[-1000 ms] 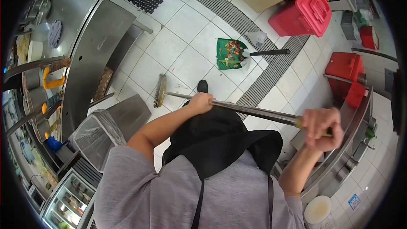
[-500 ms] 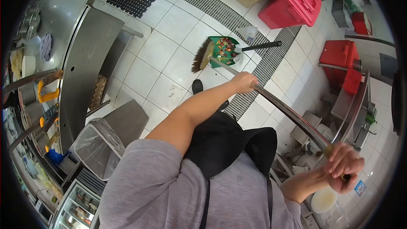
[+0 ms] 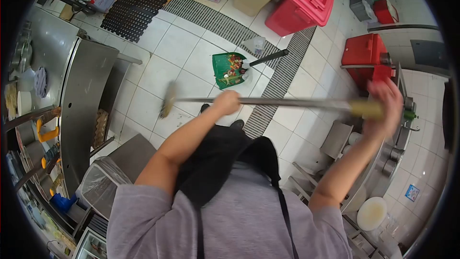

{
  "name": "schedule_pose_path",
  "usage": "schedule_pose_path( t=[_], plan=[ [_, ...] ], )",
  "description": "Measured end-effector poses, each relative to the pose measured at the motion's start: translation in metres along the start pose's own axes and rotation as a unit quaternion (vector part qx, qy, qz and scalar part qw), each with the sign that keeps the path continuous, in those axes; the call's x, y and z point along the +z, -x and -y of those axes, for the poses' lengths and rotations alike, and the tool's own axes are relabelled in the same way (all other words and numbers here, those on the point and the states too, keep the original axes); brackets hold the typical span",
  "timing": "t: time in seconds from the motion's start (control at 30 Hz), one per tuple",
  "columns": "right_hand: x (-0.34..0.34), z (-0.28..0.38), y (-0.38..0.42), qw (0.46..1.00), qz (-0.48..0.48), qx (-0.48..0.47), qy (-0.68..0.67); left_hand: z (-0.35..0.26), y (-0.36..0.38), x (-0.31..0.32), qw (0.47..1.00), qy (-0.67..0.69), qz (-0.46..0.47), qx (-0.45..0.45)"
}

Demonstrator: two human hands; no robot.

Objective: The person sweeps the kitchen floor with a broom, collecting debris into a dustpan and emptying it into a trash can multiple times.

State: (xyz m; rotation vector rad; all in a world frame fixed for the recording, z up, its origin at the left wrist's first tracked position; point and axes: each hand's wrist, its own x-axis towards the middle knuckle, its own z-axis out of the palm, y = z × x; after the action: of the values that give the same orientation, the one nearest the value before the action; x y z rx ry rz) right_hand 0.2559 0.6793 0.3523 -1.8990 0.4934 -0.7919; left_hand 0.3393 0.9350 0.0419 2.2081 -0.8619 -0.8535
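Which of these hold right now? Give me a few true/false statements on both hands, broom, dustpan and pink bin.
1. The left hand grips the broom handle. True.
2. The green dustpan is empty. False: it holds colorful scraps.
3. The broom head touches the dustpan. False: floor tiles show between them.
4. The right hand is at the broom's far end. True.
5. The pink bin has its lid on. True.

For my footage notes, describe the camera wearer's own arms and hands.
Both arms are bare below short, plain grey sleeves that end above the elbows. The left hand and right hand wear no gloves, and no watch shows at either wrist. The right hand is too blurred to rule out rings.
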Motion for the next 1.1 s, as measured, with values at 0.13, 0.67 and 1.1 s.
schedule_pose_path(
  t=[0.13, 0.67, 1.1],
  plan=[
    [0.078, -0.086, -0.039, 0.997, 0.039, 0.065, 0.002, 0.079, 0.004, -0.017, 0.970, 0.027, -0.133, -0.204],
    [0.149, -0.379, -0.058, 0.605, 0.588, 0.015, 0.536, -0.002, 0.055, -0.033, 0.839, 0.056, -0.345, -0.418],
    [-0.019, -0.413, -0.090, 0.653, 0.544, -0.067, 0.523, -0.083, 0.014, 0.160, 0.871, 0.129, -0.246, -0.406]
  ],
)
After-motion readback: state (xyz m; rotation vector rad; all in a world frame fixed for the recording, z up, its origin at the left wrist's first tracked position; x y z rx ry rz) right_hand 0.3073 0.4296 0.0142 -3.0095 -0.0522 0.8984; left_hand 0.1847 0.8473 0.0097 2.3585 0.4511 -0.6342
